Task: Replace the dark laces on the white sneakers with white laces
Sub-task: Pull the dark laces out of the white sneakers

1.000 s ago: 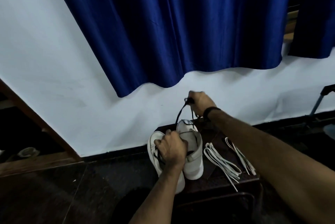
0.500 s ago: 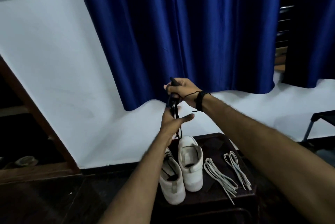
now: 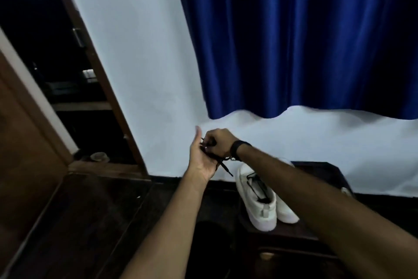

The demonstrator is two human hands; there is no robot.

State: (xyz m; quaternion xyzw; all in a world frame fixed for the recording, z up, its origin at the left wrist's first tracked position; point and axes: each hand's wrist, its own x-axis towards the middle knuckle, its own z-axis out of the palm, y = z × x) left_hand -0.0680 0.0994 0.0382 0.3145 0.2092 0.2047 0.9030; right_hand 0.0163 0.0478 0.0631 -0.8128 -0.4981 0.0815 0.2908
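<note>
My right hand [image 3: 216,142] pinches the dark lace [image 3: 222,164] bunched against my spread left hand [image 3: 201,159], up left of the sneakers [image 3: 263,202] on the worktop [image 3: 321,171]. It's limp, light; I'd grip the bundle's middle.

One camera sits on the person's head. It looks forward and down, close above the fingers [image 3: 210,141], facing the wall [image 3: 147,75].

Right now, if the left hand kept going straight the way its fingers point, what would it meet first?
The left hand points up and away, palm toward the right hand, which holds the dark lace. Ahead is only the white wall, probably some way behind it; depth is unclear.
</note>
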